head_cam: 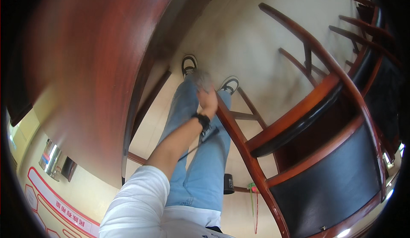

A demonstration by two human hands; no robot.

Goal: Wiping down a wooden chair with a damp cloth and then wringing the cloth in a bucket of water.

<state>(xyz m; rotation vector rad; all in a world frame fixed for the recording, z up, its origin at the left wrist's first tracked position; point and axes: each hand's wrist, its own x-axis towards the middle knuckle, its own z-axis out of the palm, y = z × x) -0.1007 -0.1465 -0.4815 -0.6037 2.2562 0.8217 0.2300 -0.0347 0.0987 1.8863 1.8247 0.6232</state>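
My left hand (207, 99) is blurred and reaches out over my legs. It is closed on a crumpled grey cloth (203, 80), which is smeared by motion. A black watch or band (202, 122) circles the wrist, and a thin dark strap-like thing (209, 135) shows beside it. Just right of the hand is the front end of a reddish-brown wooden chair's leg (229, 116); whether they touch, I cannot tell. This chair has a black padded backrest (326, 180). My right hand is out of view.
A large reddish-brown wooden table (93, 62) fills the left side. More wooden chairs (368, 30) crowd the far right. My shoes (189, 65) stand on the pale floor (233, 30). Behind me are a black bin-like container (228, 184) and a wall sign (64, 202) bearing writing.
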